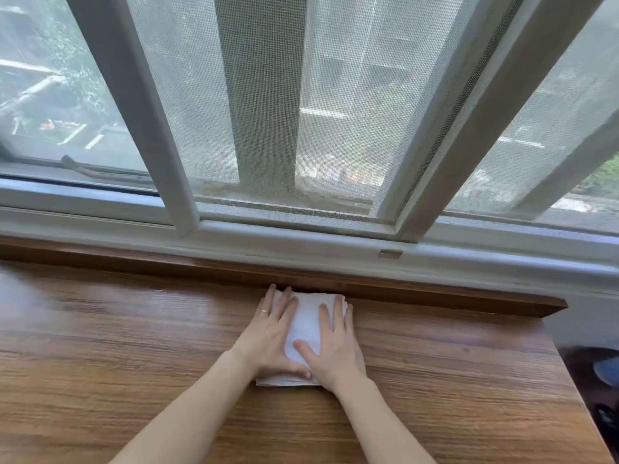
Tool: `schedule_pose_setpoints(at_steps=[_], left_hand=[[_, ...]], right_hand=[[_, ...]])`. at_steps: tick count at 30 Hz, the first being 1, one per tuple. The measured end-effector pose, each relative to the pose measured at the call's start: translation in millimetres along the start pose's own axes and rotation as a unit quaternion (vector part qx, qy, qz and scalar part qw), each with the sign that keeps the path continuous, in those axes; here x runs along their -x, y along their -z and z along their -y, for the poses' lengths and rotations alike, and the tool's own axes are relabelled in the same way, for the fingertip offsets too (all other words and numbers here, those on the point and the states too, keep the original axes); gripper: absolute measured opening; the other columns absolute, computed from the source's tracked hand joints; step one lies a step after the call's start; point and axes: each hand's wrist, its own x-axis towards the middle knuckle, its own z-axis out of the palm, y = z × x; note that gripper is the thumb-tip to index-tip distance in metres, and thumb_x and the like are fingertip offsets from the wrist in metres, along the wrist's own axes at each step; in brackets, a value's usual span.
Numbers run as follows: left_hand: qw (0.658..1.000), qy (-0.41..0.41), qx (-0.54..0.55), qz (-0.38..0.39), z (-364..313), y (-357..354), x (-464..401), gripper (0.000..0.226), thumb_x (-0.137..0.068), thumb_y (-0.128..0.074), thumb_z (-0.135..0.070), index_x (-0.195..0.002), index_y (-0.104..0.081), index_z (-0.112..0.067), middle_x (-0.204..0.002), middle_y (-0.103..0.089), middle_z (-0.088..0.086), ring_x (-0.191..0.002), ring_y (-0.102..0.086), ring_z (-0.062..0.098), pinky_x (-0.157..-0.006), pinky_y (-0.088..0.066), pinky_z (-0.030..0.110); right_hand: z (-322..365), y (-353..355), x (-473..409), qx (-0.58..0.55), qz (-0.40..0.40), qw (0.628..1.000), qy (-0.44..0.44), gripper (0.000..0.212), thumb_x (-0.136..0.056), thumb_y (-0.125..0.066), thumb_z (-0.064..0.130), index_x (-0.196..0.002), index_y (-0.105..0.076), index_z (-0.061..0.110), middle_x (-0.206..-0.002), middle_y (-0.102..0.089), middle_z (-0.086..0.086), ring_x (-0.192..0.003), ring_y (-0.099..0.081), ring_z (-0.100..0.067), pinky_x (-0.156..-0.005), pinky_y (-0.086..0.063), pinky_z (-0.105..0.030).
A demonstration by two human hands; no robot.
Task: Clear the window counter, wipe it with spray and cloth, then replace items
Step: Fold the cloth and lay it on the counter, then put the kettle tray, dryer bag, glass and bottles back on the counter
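A folded white cloth [306, 324] lies flat on the brown wooden counter [117, 346], its far edge against the raised wooden lip below the window. My left hand [271, 333] presses on the cloth's left side with straight, spread fingers; a ring shows on one finger. My right hand [335, 349] presses flat on the cloth's right side, its thumb lying across the cloth's middle. Both forearms reach in from the bottom of the view. No spray bottle is in view.
A raised wooden lip [435, 296] runs along the counter's back, under the white window frame [301, 249] and mesh screen [335, 112]. The counter's right edge [576, 396] drops to a dark floor area with a blue object [608, 371].
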Motion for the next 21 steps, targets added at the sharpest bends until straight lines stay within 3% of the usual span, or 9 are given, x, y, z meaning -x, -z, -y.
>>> schedule_pose_setpoints(at_steps=[5, 12, 14, 17, 21], left_hand=[[1.000, 0.007, -0.002, 0.002, 2, -2, -5, 0.160, -0.031, -0.010, -0.107, -0.155, 0.003, -0.006, -0.163, 0.011, 0.011, -0.138, 0.034, 0.029, -0.122, 0.004, 0.048], [0.999, 0.022, -0.034, 0.029, -5, 6, 0, 0.155, -0.037, -0.019, -0.104, -0.155, 0.007, -0.007, -0.163, 0.013, 0.011, -0.146, 0.025, 0.037, -0.122, 0.002, 0.049], [0.998, 0.028, -0.039, 0.042, -8, 11, 1, 0.155, -0.039, -0.032, -0.103, -0.155, 0.007, -0.008, -0.163, 0.011, 0.011, -0.146, 0.022, 0.038, -0.122, 0.001, 0.049], [0.997, 0.029, -0.053, 0.038, -12, 20, 6, 0.144, -0.053, -0.049, -0.094, -0.155, 0.003, -0.007, -0.164, 0.006, 0.011, -0.148, 0.013, 0.038, -0.122, -0.002, 0.049], [0.999, 0.017, -0.049, -0.001, -16, 36, 12, 0.130, -0.055, -0.054, -0.087, -0.152, -0.016, -0.011, -0.158, -0.021, 0.008, -0.144, -0.015, 0.033, -0.118, -0.022, 0.046]], right_hand=[[-2, 2, -6, -0.005, -0.010, 1.000, 0.009, 0.115, -0.066, 0.005, 0.080, -0.160, 0.004, 0.013, -0.163, 0.026, -0.013, -0.149, 0.025, -0.036, -0.125, 0.005, -0.039], [2, 6, 0, 0.012, -0.001, 1.000, -0.001, 0.115, -0.065, 0.006, 0.080, -0.159, 0.009, 0.012, -0.163, 0.027, -0.012, -0.149, 0.023, -0.037, -0.123, 0.005, -0.041], [3, 11, 0, 0.011, 0.012, 1.000, -0.007, 0.110, -0.073, -0.003, 0.081, -0.159, 0.007, 0.014, -0.164, 0.024, -0.012, -0.150, 0.019, -0.038, -0.124, 0.001, -0.043], [3, 20, 4, -0.006, 0.013, 1.000, -0.011, 0.095, -0.092, -0.034, 0.072, -0.160, 0.002, 0.016, -0.166, 0.017, -0.009, -0.152, 0.013, -0.037, -0.124, -0.006, -0.048], [7, 35, 15, -0.020, -0.015, 0.999, -0.019, 0.089, -0.096, -0.040, 0.066, -0.160, -0.004, 0.016, -0.167, 0.004, -0.007, -0.153, 0.002, -0.033, -0.124, -0.011, -0.048]])
